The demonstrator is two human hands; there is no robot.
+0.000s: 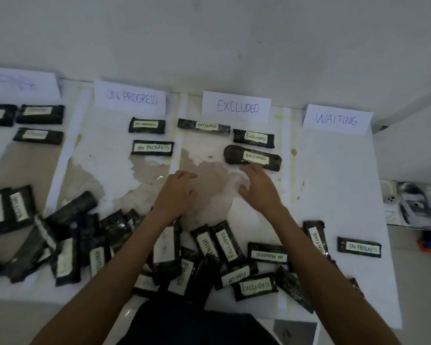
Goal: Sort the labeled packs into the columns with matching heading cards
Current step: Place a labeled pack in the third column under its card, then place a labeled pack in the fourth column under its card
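We see three packs in the EXCLUDED column (204,145), the nearest EXCLUDED pack (253,158) at twelve o'clock just beyond our right hand (256,188), flat and empty like our relaxed left hand (178,190).

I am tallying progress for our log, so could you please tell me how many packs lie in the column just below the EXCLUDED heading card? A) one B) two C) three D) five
C: below the EXCLUDED heading card lie three packs, each labeled EXCLUDED: the far-left pack, the far-right pack and the nearest pack.
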